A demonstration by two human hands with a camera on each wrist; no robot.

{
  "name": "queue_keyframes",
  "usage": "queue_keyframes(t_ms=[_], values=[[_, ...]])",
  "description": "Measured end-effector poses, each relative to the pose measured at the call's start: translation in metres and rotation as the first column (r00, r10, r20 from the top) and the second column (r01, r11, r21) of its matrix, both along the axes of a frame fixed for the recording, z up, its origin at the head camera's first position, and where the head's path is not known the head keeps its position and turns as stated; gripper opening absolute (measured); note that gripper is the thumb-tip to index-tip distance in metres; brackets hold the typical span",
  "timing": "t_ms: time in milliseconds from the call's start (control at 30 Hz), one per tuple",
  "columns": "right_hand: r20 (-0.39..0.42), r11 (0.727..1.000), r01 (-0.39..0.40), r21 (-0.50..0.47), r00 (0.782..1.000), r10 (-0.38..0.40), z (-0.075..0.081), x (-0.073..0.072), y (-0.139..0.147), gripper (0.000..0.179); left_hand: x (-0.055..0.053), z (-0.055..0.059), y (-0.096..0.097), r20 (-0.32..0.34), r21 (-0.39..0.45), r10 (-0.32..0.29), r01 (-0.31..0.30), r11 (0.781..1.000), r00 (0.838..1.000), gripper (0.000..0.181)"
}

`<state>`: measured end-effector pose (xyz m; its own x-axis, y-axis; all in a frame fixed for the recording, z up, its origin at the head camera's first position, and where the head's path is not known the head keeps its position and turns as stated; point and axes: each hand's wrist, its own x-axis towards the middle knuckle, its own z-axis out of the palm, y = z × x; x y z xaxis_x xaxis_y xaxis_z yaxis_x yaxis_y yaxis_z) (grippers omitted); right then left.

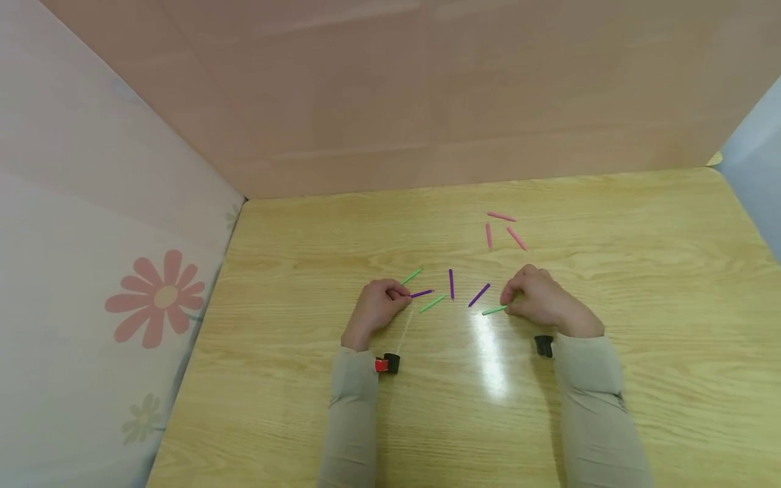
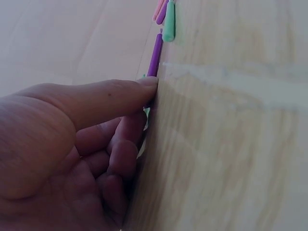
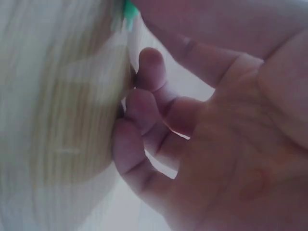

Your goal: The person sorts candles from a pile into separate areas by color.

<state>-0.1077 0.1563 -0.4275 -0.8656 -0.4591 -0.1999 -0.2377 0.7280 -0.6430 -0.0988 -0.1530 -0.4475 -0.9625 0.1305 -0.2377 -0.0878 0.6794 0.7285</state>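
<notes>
My left hand (image 1: 375, 308) pinches a short purple stick with a narrow tip (image 1: 422, 293) between thumb and fingers, low at the tabletop. In the left wrist view the thumb lies over the near end of this purple stick (image 2: 154, 55), and its tip points away. My right hand (image 1: 543, 298) pinches one end of a green stick (image 1: 494, 310), whose free end points left. Only a bit of that green stick (image 3: 130, 12) shows in the right wrist view. Between the hands lie a green stick (image 1: 432, 303), an upright-pointing purple stick (image 1: 451, 283) and a slanted purple stick (image 1: 478, 295).
Another green stick (image 1: 411, 276) lies just beyond the left fingers. Farther back are three pink sticks (image 1: 502, 217), set roughly as a triangle. A light wooden table (image 1: 293, 271) carries everything. A pinkish panel (image 1: 427, 88) stands behind, and a flower-patterned one (image 1: 91, 203) at left.
</notes>
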Motion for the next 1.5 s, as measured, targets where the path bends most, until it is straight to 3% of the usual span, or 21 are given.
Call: queue_keyframes(t_ms=[133,467,733,1033,1500], values=[[-0.032,0.999,-0.016,0.049,0.999,0.017,0.002,0.001,-0.004,0.006,-0.001,0.001,-0.001,-0.006,0.006,0.007,-0.007,1.000,1.000,0.011],[0.015,0.996,0.005,0.085,1.000,-0.006,0.004,0.004,-0.004,0.006,-0.002,-0.001,0.000,-0.003,0.000,0.010,-0.010,1.000,1.000,0.011],[0.070,0.997,0.015,0.072,0.997,-0.020,0.006,0.008,-0.002,0.012,-0.002,-0.002,0.001,0.004,0.008,0.008,-0.008,1.000,1.000,0.011],[0.038,0.998,-0.018,0.053,0.999,0.016,0.009,0.012,-0.004,0.013,0.002,-0.001,-0.003,0.006,0.006,0.018,-0.018,1.000,1.000,0.009],[0.055,0.999,-0.005,0.044,0.998,0.003,0.007,0.012,-0.001,0.012,0.001,0.001,0.000,0.007,0.009,0.016,-0.017,1.000,1.000,0.009]])
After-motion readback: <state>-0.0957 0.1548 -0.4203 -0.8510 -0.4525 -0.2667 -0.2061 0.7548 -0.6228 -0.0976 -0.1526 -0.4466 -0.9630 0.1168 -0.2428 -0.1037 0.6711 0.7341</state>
